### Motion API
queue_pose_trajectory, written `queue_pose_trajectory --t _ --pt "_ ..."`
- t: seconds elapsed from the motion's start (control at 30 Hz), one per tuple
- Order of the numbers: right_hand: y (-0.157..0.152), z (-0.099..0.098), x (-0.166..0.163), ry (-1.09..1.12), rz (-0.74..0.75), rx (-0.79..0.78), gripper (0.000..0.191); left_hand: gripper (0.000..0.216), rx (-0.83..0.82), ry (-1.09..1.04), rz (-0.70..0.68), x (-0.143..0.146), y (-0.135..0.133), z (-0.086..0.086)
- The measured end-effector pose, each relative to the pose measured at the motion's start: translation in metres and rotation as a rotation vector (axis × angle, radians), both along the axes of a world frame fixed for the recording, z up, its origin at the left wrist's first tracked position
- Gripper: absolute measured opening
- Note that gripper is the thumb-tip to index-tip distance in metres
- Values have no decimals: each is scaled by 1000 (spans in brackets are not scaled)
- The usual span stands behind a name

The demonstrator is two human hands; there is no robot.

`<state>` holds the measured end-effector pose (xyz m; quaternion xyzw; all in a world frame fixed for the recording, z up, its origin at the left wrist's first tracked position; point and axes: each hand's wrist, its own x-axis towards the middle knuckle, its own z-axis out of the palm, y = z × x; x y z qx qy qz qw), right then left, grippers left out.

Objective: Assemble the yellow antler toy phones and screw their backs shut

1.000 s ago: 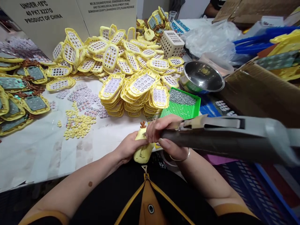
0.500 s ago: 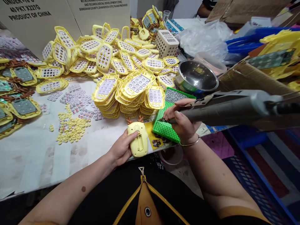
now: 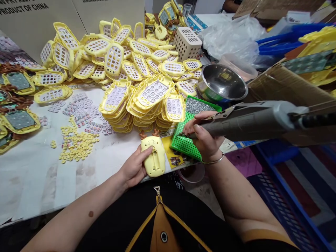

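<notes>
My left hand (image 3: 134,166) grips a yellow toy phone shell (image 3: 153,156) with brown antlers, lying back side up at the table's near edge. My right hand (image 3: 203,134) is wrapped round a grey electric screwdriver (image 3: 252,119) whose tip points down at the green perforated tray (image 3: 183,141). A heap of small silver screws (image 3: 197,105) fills the tray's far end.
A large pile of yellow keypad fronts (image 3: 136,75) covers the table's middle. Loose yellow and white buttons (image 3: 76,141) lie to the left, finished units (image 3: 18,119) at the far left. A steel bowl (image 3: 223,84), a white basket (image 3: 187,42) and cardboard boxes (image 3: 286,87) stand at the right.
One second ago both hands met over the toy with the screwdriver on it. My right hand swung the tool right to the green tray; the toy now lies flat under my left hand.
</notes>
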<state>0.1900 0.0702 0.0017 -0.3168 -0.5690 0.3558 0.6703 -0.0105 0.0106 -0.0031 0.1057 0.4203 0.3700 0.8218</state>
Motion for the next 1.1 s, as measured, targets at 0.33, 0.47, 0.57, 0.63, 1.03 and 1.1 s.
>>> queue_pose_trajectory --t 0.33,0.47,0.57,0.63,1.03,1.1 --pt "-4 7 -2 21 -11 26 19 39 -10 48 67 5 0 4" --pt "-34 33 -9 147 32 92 15 36 15 79 127 9 -2 4" --pt "-61 45 -14 137 241 100 21 35 26 89 167 11 -4 2" --pt "-73 44 -18 112 372 100 25 33 36 93 175 12 -5 1" --pt "-79 23 -37 76 436 58 15 28 63 141 186 15 -7 2" --pt "-79 22 -37 41 445 43 16 27 66 145 182 15 -6 1"
